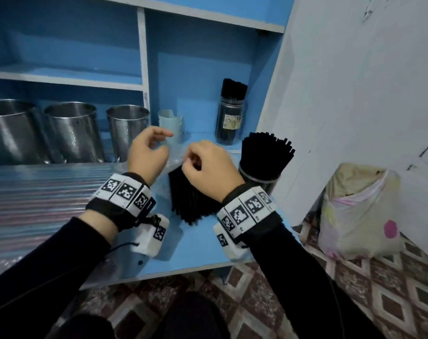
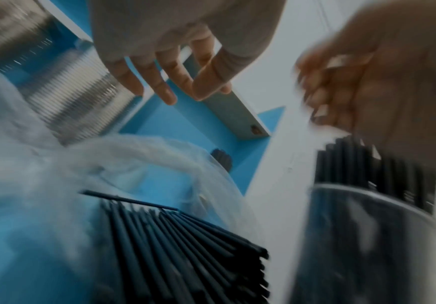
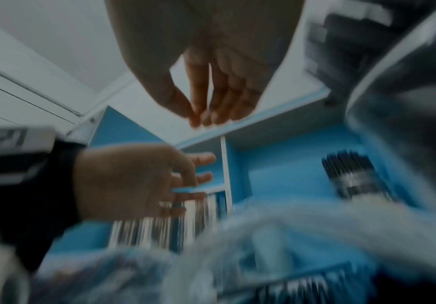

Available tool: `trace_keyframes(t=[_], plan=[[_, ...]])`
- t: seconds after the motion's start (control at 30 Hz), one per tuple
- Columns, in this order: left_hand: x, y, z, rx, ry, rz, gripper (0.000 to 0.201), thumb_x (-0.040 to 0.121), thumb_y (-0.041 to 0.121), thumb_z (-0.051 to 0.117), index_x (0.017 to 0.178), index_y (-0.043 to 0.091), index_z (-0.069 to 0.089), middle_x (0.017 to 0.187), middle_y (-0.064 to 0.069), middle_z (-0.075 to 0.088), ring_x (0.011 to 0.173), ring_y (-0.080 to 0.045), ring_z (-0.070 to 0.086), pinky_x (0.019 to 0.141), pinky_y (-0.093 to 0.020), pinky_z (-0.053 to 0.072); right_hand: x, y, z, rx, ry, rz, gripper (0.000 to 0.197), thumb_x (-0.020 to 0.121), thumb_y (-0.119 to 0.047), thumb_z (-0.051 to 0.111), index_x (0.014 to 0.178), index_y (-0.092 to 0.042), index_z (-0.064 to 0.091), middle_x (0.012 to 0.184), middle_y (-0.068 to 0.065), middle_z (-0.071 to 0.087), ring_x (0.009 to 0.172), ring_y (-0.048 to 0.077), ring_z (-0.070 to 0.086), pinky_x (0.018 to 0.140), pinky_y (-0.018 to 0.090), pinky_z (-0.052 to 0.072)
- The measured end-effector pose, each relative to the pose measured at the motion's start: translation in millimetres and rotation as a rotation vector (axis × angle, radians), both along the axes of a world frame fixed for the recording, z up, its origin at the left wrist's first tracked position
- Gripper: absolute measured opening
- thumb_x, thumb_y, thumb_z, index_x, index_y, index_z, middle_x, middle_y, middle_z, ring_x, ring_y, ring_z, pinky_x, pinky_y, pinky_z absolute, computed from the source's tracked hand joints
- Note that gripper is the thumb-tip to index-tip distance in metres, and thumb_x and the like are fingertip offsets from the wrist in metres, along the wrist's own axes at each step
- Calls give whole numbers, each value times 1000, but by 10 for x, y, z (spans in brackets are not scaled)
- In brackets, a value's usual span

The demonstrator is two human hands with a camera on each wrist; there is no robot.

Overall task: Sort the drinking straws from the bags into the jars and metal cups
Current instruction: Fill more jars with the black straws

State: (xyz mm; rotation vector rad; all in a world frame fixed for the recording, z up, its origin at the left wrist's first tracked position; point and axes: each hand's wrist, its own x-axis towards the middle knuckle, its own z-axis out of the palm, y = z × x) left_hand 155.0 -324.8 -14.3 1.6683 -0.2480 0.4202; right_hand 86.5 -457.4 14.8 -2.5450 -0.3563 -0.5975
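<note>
A bundle of black straws (image 1: 193,199) lies on the blue shelf top (image 1: 195,250), its far end inside a clear plastic bag (image 1: 173,165). My left hand (image 1: 159,143) hovers just left of the bag with loosely spread fingers (image 2: 170,98) and holds nothing. My right hand (image 1: 192,161) is over the bundle's far end, thumb and fingertips (image 3: 198,121) bunched together; nothing shows between them. A jar (image 1: 264,177) packed with black straws stands right of my right hand. A second full jar (image 1: 230,118) stands at the back. Three metal cups (image 1: 73,130) line the left.
Pale plastic cups (image 1: 170,123) stand behind my left hand. A striped, plastic-wrapped package (image 1: 36,196) covers the shelf top at the left. A white wall (image 1: 342,94) closes the right side. On the patterned floor at the right sits a filled plastic bag (image 1: 359,211).
</note>
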Motion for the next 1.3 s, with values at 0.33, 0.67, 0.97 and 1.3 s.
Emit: trace_keyframes(t=[0.33,0.67,0.97,1.3], plan=[[176,192,-197,312,375,-194,34,86,-7,57,86,27,60,76,0,53,61,-12,45,47,-11,38,419,258,-570,-433,684,-283,81,80,-57,67,147,-29,30,142,19,31,127,42,36,101,48,37],[145,198,-195,279,349,-189,36,86,-6,60,80,29,55,77,1,53,60,-12,43,48,-14,37,487,123,-625,-438,651,-149,59,89,-13,52,140,-39,37,114,12,36,74,31,49,70,35,45],[113,207,-156,273,362,-235,36,87,-8,59,81,28,58,77,2,54,65,-9,47,42,-8,36,464,-11,-428,-283,565,-127,34,88,-6,60,116,-24,67,119,7,63,107,25,61,94,34,50],[112,186,-139,288,361,-232,38,87,-9,58,84,28,60,125,-18,59,81,-16,62,44,-9,40,468,-37,-388,-207,513,-137,25,85,4,51,93,-10,69,102,4,69,90,18,59,78,26,47]])
